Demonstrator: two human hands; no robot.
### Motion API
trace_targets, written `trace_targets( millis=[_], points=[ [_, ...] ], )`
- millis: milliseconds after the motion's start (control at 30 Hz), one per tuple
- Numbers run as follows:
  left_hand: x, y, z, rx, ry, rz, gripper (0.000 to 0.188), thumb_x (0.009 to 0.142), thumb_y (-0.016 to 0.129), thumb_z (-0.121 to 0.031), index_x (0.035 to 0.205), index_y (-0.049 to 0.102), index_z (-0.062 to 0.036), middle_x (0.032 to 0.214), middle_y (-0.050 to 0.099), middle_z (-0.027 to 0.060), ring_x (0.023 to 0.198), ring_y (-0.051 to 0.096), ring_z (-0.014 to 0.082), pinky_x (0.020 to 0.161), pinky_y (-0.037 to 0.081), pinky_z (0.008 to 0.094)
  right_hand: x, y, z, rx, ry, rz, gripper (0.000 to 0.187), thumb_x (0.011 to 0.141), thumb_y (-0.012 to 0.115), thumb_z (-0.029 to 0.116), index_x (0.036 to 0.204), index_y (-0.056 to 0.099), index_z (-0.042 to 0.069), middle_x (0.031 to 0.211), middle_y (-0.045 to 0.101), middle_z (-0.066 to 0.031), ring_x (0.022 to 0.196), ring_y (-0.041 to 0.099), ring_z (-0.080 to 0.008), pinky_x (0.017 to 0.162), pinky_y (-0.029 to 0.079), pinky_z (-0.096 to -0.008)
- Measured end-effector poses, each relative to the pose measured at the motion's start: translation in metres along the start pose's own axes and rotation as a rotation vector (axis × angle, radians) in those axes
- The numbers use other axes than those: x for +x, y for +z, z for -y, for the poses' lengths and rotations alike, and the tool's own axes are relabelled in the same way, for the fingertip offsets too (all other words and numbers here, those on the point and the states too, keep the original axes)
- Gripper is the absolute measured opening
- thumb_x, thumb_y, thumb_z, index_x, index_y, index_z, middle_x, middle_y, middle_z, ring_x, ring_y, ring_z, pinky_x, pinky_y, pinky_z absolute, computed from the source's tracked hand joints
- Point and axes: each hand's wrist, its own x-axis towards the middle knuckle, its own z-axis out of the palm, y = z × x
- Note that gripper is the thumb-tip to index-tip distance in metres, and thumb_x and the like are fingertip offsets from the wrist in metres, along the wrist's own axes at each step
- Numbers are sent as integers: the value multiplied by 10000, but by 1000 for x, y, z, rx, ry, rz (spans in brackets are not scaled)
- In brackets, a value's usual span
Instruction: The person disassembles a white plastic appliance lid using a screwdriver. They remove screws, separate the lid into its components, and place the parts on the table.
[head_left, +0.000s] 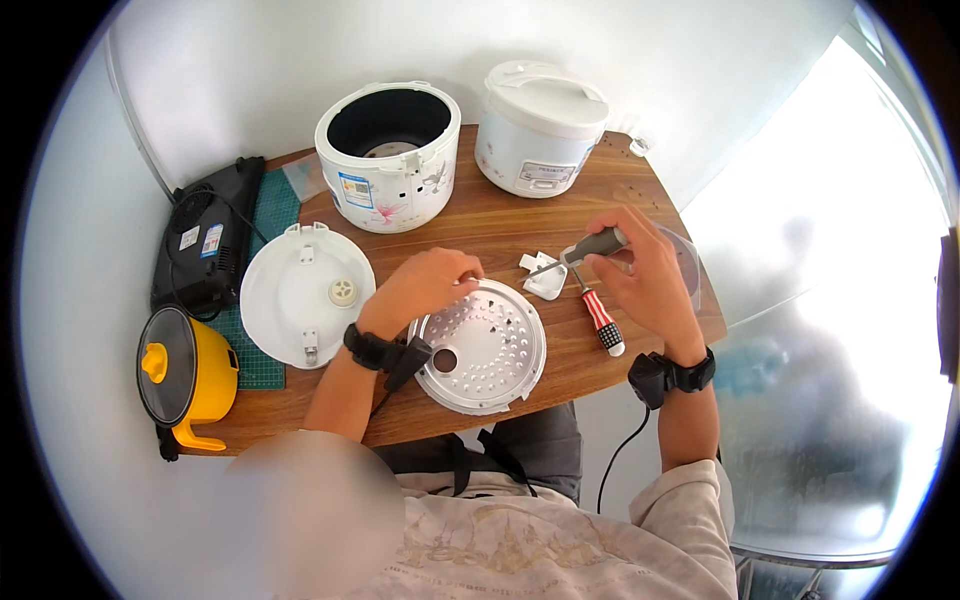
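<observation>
A grey-handled screwdriver (603,244) is gripped in my right hand (645,275), its thin shaft pointing left over a small white plastic part (546,280) on the table. My left hand (425,287) has its fingers curled together at the far left rim of a round metal plate (497,367) dotted with small bumps. What those fingertips pinch, if anything, is too small to tell. Several small dark bits lie on the plate, which has one large round hole. Below my right hand lies a second screwdriver (604,325) with a red-and-white striped handle.
A white lid (290,275) lies inside up left of my left hand. Behind stand an uncovered rice cooker (388,200) and a closed one (530,150). At left are a yellow pot (212,372), a black appliance (225,215) with a cord, and a green mat (262,372).
</observation>
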Motion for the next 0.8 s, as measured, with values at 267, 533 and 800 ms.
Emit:
trace_targets(
  millis=[267,533,800],
  points=[
    [-51,-19,-9,-64,-227,-155,194,923,679,-183,998,694,-4,870,723,160,766,693,259,707,539,360,4,7,0,149,44,-9,324,827,739,-20,1108,581,13,1072,653,-137,923,706,-262,829,607,-343],
    [-105,36,8,60,-438,-220,444,895,723,-328,1202,627,-22,1078,669,193,962,666,349,839,526,431,8,26,6,159,12,35,363,816,831,135,1072,609,4,937,686,-139,819,711,-252,747,584,-341],
    [-104,49,15,70,-390,-262,431,939,662,-285,1308,600,-73,1072,596,177,978,622,374,847,508,447,12,42,9,148,3,138,397,885,786,241,1103,531,30,877,696,-152,801,724,-298,711,553,-386]
  ],
)
